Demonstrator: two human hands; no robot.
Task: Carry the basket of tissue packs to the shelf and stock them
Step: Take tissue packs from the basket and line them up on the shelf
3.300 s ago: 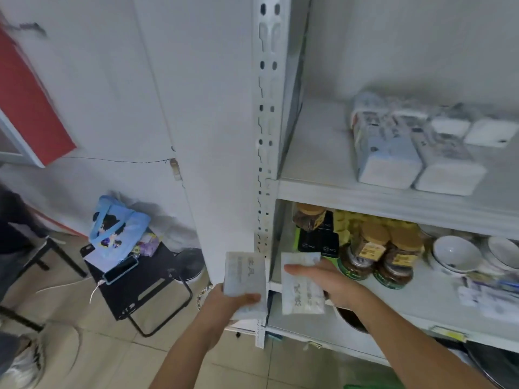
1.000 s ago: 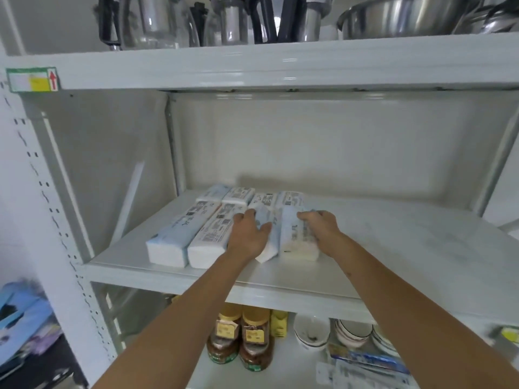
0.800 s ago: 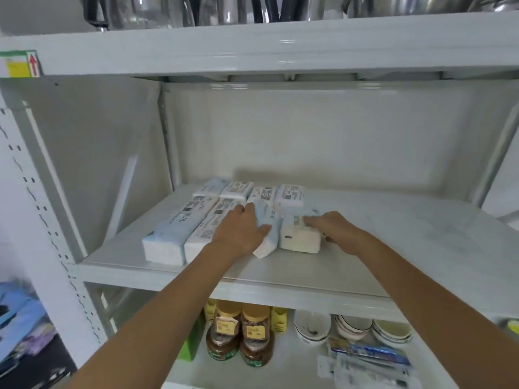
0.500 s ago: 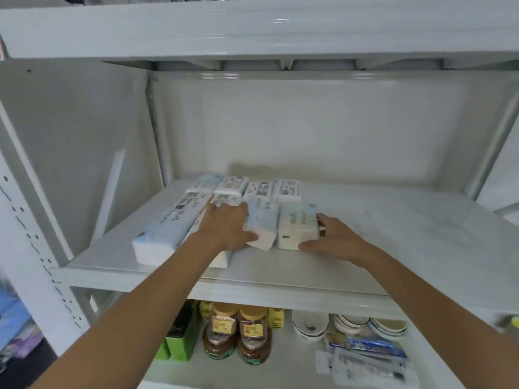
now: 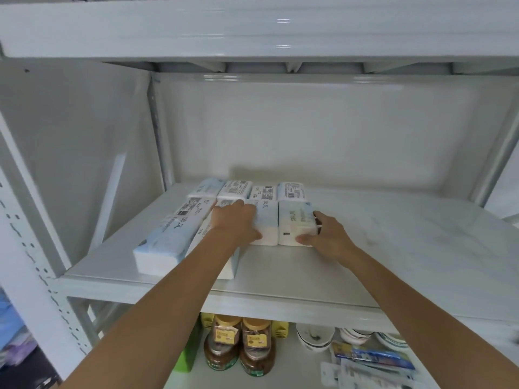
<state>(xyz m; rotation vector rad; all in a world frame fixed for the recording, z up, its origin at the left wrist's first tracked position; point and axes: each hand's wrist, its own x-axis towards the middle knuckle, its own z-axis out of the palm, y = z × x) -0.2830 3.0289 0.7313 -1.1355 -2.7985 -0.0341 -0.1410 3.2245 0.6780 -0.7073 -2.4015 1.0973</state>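
Several white-and-blue tissue packs lie in two rows on the left part of the white shelf board [image 5: 295,282]. My left hand [image 5: 234,223] lies over the front row, its palm on a long pack and its thumb on the front end of the third tissue pack [image 5: 265,220]. My right hand [image 5: 327,234] clasps the rightmost front tissue pack [image 5: 295,221], thumb at its front end and fingers along its right side. These two packs stand side by side, touching. A longer pack [image 5: 171,237] lies at the far left. The back row [image 5: 262,192] sits behind them. No basket is in view.
The shelf board is bare to the right [image 5: 407,248]. Another shelf board [image 5: 252,29] runs close overhead. On the lower shelf stand two brown jars [image 5: 241,346], white bowls [image 5: 314,336], flat packets [image 5: 373,357] and a green box [image 5: 188,360]. A perforated upright [image 5: 33,276] stands at left.
Both hands brought two packs from low beside the shelf up onto the board. Over the last second they set them flat and squeezed them together; the view tilted down slightly.
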